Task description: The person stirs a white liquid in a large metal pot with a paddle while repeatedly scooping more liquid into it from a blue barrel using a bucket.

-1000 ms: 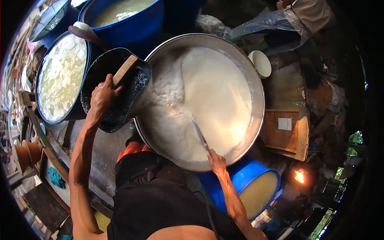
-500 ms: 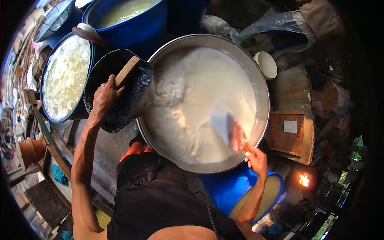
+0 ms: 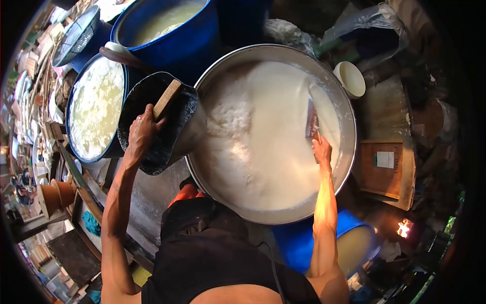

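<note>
While your left hand (image 3: pixel 144 127) grips the wooden handle (image 3: pixel 167 99) of a black bucket (image 3: pixel 174 125) at the rim of a metal vat (image 3: pixel 347 129), your right hand (image 3: pixel 322 151) grasps a paddle (image 3: pixel 313 124), its blade at the surface of the milky liquid (image 3: pixel 276 152). Beyond, a white bowl (image 3: pixel 353 80) sits beside the vat.

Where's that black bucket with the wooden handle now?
In the head view, the black bucket is in the left hand, at the left rim of the large pan.
</note>
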`<act>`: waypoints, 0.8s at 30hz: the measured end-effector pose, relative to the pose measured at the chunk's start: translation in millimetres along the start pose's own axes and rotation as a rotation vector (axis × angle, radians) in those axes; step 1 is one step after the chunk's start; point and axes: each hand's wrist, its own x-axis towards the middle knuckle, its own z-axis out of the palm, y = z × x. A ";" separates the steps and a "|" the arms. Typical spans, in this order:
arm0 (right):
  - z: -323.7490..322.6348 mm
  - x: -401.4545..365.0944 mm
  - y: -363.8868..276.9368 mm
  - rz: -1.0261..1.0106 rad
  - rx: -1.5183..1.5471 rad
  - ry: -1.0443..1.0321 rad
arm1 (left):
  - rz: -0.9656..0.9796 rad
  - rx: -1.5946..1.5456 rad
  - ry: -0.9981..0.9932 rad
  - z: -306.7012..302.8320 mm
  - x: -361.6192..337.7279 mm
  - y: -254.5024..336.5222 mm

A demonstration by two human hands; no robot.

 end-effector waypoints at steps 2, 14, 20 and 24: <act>20.9 -11.0 26.0 -0.164 -0.144 0.052 | 0.000 0.002 -0.022 0.1 2.3 -1.1; 12.6 -247.5 8.7 -0.309 -0.459 -0.139 | 0.027 -0.015 0.004 0.4 -2.3 -0.6; -43.5 -293.3 -50.9 -0.228 -0.594 -0.384 | 0.048 -0.037 0.011 -1.3 -3.6 -0.7; -113.2 -279.1 -93.2 -0.007 -0.168 -0.504 | 0.058 -0.028 0.017 0.2 -3.9 -1.7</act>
